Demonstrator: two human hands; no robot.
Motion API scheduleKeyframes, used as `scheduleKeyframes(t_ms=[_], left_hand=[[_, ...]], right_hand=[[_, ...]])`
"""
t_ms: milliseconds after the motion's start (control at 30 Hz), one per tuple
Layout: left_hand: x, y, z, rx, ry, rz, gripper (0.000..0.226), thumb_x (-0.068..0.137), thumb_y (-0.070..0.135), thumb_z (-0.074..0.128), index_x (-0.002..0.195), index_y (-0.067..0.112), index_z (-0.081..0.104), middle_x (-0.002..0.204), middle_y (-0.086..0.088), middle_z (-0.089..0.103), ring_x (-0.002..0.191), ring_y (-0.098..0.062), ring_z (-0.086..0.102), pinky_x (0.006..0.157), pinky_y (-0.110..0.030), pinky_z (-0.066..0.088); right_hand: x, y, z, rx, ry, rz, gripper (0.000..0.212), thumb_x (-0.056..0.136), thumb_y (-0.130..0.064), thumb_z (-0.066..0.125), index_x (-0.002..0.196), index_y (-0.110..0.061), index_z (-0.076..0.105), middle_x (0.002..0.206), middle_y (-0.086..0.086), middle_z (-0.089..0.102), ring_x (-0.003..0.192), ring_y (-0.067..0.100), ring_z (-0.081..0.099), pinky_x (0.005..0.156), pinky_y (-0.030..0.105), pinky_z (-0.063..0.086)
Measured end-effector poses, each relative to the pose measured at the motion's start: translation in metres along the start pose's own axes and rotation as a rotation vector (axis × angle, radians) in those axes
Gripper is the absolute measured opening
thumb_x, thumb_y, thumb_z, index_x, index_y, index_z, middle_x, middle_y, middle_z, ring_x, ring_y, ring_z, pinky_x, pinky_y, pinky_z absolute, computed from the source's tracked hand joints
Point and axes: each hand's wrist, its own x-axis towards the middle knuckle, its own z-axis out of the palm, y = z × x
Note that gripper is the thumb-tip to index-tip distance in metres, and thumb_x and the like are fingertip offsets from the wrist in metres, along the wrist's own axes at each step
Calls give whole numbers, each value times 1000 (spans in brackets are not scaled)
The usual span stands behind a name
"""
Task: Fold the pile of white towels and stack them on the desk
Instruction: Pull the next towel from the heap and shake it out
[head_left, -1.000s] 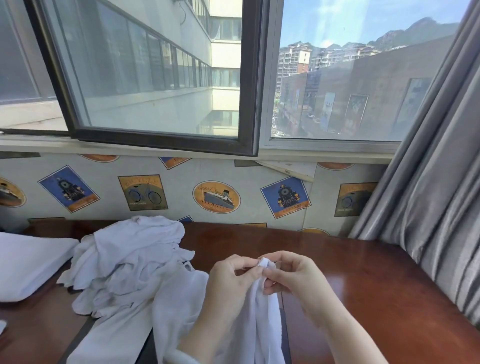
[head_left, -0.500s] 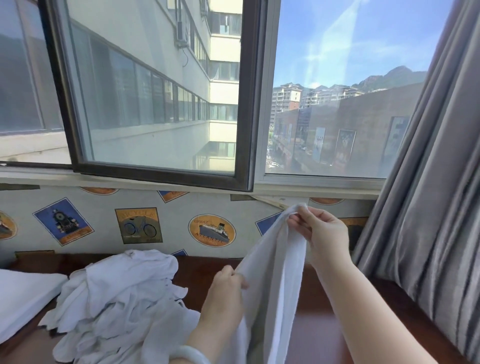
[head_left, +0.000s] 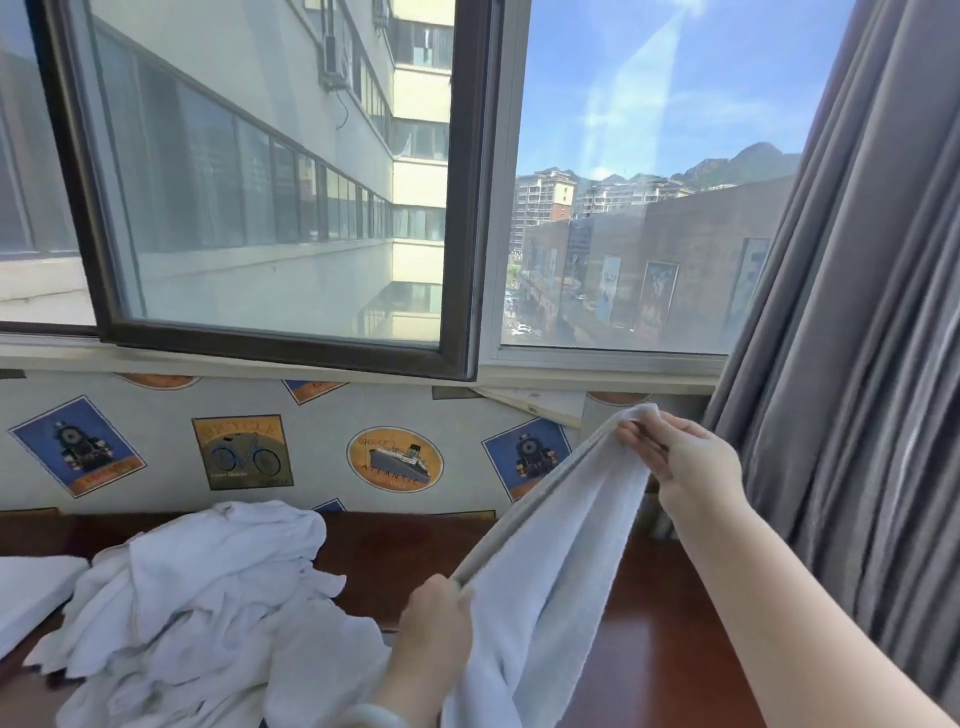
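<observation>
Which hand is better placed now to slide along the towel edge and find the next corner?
Probably the left hand: it grips the towel partway along its taut edge, low over the desk. The right hand pinches a raised corner and should keep it.

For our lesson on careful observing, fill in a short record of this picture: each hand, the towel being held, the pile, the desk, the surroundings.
left hand: grips the towel's edge low, near the desk
right hand: pinches the towel's top corner, up by the sill
held towel: white, stretched on a slant between the hands, the rest hanging
pile of towels: crumpled, white, left of the hands
desk: dark reddish wood
surroundings: window ahead, grey curtain at right
</observation>
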Motion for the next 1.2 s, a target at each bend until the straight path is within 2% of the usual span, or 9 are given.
scheduleKeyframes(t_ms=[133, 267, 367, 433, 600, 800, 900, 1067, 1200], left_hand=[[46, 10, -82, -148, 96, 38, 27, 99, 23, 54, 79, 7, 65, 75, -3, 58, 87, -32, 59, 61, -34, 32], [71, 47, -151, -218, 242, 231, 17, 92, 23, 67, 86, 10, 76, 84, -6, 71, 81, -24, 62, 67, -31, 44], [73, 46, -164, -143, 140, 264, 12, 89, 22, 71, 82, 14, 76, 81, 3, 69, 74, -13, 58, 60, -22, 39], [74, 31, -158, -67, 66, 217, 15, 85, 24, 75, 73, 14, 74, 76, 3, 68, 72, -16, 58, 61, -25, 40], [59, -6, -132, -62, -80, 170, 31, 78, 24, 83, 52, 33, 68, 73, 12, 70, 77, -14, 64, 72, -35, 51], [41, -23, -113, -68, -134, 202, 24, 90, 28, 71, 69, 16, 69, 82, 1, 69, 79, -16, 63, 72, -32, 47], [36, -24, -113, -65, -116, 237, 27, 93, 25, 66, 70, 12, 65, 83, 0, 66, 81, -13, 60, 74, -30, 46], [59, 10, -145, -68, 18, 315, 20, 92, 19, 67, 77, 6, 72, 88, 2, 66, 83, -10, 61, 70, -18, 41], [88, 54, -196, -85, 154, 329, 19, 89, 18, 71, 77, 4, 73, 87, 3, 67, 84, -15, 63, 70, -19, 42]], right_hand=[[11, -2, -45, -19, 44, 16, 7, 89, 3, 64, 94, 8, 62, 63, 13, 70, 60, 20, 72, 61, 22, 59], [4, 5, -76, -26, -62, 6, 25, 78, -8, 70, 98, 6, 64, 74, 10, 74, 70, 18, 74, 65, 19, 58], [-4, 11, -94, -131, -182, 49, 41, 65, -2, 74, 105, 5, 64, 90, 14, 75, 81, 18, 74, 71, 19, 58], [-7, 19, -105, -228, -192, 64, 50, 59, 0, 78, 105, 7, 63, 91, 18, 74, 81, 20, 74, 71, 21, 59], [-11, 39, -125, -436, -82, 47, 8, 86, 8, 67, 94, 10, 64, 80, 26, 70, 61, 22, 70, 60, 25, 60], [-18, 45, -145, -771, -51, -63, 9, 85, -3, 73, 78, -4, 69, 62, 16, 65, 53, 16, 51, 46, 17, 46], [-25, 33, -141, -937, -50, -164, 14, 81, -17, 78, 71, -11, 72, 51, 2, 52, 52, 16, 41, 49, 22, 35], [-6, -10, -99, -794, -50, -218, 12, 81, -10, 77, 77, -2, 70, 51, 7, 52, 38, 13, 39, 46, 22, 38], [12, -56, -52, -616, -42, -279, 12, 80, -5, 78, 80, 3, 68, 61, 16, 60, 35, 9, 46, 37, 16, 43]])
